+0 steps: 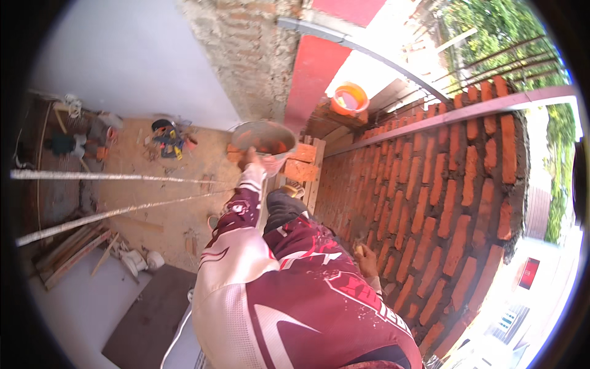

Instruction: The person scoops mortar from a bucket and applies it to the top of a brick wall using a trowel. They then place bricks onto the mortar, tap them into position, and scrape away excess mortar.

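Note:
My left hand [249,158] is closed on the rim of a mortar-stained bucket [274,162], high in the middle of the view. The bucket sits by loose orange bricks [300,170] on a wooden plank platform [314,179], and its inside shows orange and grey. My right hand [365,261] is down at my right side, beside the brick wall [447,212], with curled fingers around something small and pale that I cannot make out. My foot shows on the planks below the bucket.
An orange bucket [357,104] stands beyond the platform. A long metal bar [455,118] crosses the wall top near protruding rebar. Two pale poles or ropes [104,176] run from the left. Below lie a dusty floor [147,218], tools [169,141] and stacked boards [70,252].

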The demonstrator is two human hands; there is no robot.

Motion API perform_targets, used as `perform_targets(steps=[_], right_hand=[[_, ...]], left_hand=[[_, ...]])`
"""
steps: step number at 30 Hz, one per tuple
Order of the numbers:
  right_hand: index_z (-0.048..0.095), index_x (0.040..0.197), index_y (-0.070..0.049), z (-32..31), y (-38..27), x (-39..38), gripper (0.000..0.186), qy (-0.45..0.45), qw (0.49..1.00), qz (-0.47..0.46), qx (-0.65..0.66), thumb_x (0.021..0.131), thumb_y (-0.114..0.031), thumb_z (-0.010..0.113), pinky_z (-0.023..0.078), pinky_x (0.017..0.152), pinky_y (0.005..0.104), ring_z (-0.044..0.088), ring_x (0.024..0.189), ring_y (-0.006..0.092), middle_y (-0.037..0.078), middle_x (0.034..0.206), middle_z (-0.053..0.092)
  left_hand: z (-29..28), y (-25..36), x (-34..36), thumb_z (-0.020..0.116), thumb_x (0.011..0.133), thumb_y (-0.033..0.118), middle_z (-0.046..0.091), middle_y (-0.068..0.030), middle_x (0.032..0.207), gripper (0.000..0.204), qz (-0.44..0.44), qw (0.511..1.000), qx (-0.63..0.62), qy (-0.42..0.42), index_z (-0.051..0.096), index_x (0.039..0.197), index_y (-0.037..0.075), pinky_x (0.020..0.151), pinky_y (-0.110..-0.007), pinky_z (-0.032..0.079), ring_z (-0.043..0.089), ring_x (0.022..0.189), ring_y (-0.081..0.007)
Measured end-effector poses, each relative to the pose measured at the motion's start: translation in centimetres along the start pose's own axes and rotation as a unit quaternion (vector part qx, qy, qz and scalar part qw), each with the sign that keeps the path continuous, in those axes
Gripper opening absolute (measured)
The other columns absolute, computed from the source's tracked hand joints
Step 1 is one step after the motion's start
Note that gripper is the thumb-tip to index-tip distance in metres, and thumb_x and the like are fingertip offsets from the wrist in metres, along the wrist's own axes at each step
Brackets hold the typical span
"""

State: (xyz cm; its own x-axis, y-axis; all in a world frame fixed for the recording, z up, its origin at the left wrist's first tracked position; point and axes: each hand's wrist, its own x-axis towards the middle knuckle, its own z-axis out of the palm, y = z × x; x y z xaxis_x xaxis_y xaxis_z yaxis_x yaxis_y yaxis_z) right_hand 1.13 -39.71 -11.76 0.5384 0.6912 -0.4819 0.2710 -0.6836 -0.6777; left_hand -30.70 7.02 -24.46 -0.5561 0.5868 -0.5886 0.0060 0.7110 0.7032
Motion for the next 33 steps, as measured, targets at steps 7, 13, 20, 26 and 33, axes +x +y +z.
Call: perform_targets(steps=[7, 13, 20, 26, 33], right_hand=[[0.073, 0.119, -0.014, 4.4, 17.0, -4.9, 0.047, -0.008, 0.940, 0.318, -0.127, 0.079, -0.037, 0.071, 0.052, 0.098, 0.0447, 0.065, 0.116, 0.0355, 0.018, 0.120, 0.071], [0.075, 0.108, -0.011, 5.7, 15.6, -7.5, 0.034, 0.020, 0.936, 0.353, -0.004, 0.082, -0.032, 0.070, 0.057, 0.082, 0.0405, 0.073, 0.090, 0.0304, 0.012, 0.095, 0.076], [0.067, 0.132, -0.010, 11.0, 11.8, -7.0, 0.058, 0.074, 0.933, 0.330, 0.121, 0.077, -0.022, 0.079, 0.057, 0.065, 0.0347, 0.072, 0.071, 0.0214, 0.013, 0.091, 0.075], [0.068, 0.128, -0.005, 14.2, 8.1, -10.5, 0.053, 0.169, 0.893, 0.352, 0.226, 0.078, -0.019, 0.080, 0.056, 0.061, 0.0375, 0.072, 0.072, 0.0223, 0.014, 0.091, 0.075], [0.073, 0.114, -0.001, 20.7, 6.3, -16.8, 0.041, 0.209, 0.815, 0.474, 0.261, 0.092, -0.036, 0.066, 0.056, 0.070, 0.0408, 0.074, 0.079, 0.0290, 0.022, 0.090, 0.074]], left_hand=[[-7.8, 10.7, 12.7, 0.074, 0.084, 0.054, 0.065, -0.0192, 0.125, 0.076, -0.067, 0.970, -0.223, -0.061, 0.059, 0.131, -0.004, 0.086, -0.051, 0.056, 0.069, 0.102, -0.0322], [5.4, 17.4, -3.6, 0.072, 0.089, 0.043, 0.060, -0.0150, 0.137, 0.062, 0.119, 0.916, -0.029, -0.382, 0.056, 0.136, 0.006, 0.095, -0.069, 0.032, 0.065, 0.116, -0.0317], [18.8, 26.1, -38.1, 0.073, 0.091, 0.024, 0.071, -0.0109, 0.107, 0.037, 0.391, 0.638, 0.023, -0.663, 0.064, 0.117, -0.001, 0.076, -0.029, 0.050, 0.071, 0.096, -0.0185], [26.0, 35.0, -56.7, 0.073, 0.087, 0.024, 0.069, -0.0220, 0.123, 0.052, 0.608, 0.522, -0.026, -0.598, 0.061, 0.127, -0.007, 0.098, -0.035, 0.052, 0.068, 0.112, -0.0257], [31.5, 39.2, -64.6, 0.070, 0.088, 0.022, 0.071, -0.0264, 0.115, 0.047, 0.664, 0.588, -0.084, -0.454, 0.063, 0.126, -0.006, 0.097, -0.040, 0.052, 0.069, 0.110, -0.0364]])
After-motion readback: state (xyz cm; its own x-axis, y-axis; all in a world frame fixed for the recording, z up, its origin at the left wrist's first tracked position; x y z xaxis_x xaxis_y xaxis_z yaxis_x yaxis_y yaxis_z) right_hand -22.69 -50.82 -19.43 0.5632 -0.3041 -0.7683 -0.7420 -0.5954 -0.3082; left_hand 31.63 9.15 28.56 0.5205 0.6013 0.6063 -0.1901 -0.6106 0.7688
